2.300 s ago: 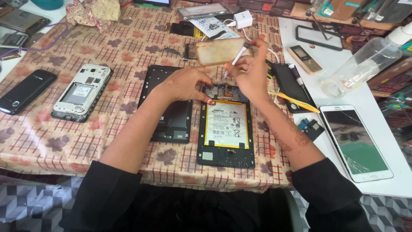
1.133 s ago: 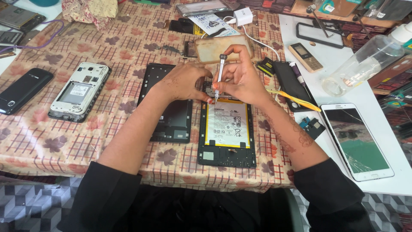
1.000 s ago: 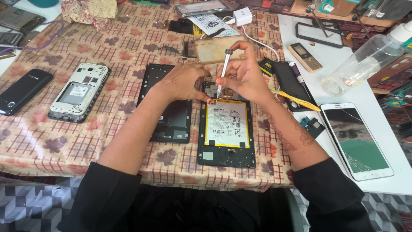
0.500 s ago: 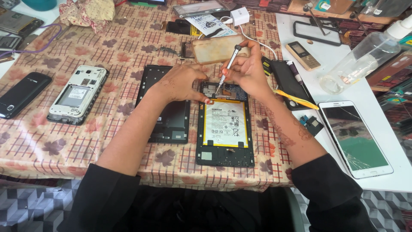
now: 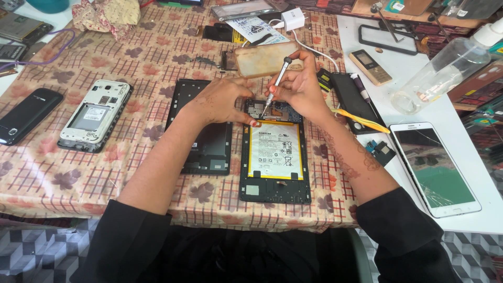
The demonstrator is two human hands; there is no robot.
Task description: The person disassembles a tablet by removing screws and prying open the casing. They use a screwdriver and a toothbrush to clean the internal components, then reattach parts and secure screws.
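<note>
The opened tablet (image 5: 275,157) lies flat on the checked tablecloth (image 5: 78,178) right before me, its white battery (image 5: 275,151) facing up. My left hand (image 5: 222,102) presses down on its top left corner, fingers curled, gripping nothing. Just beyond the battery, my right hand (image 5: 301,86) pinches 1 screwdriver (image 5: 275,84), its tip on the circuit board (image 5: 262,110).

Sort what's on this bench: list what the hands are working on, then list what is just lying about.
In use:
right hand
screwdriver
opened tablet, tip at its top end
left hand, steadying the tablet

Lying about:
black back cover
white phone shell
black phone
cracked white tablet
clear bottle
white charger
</note>
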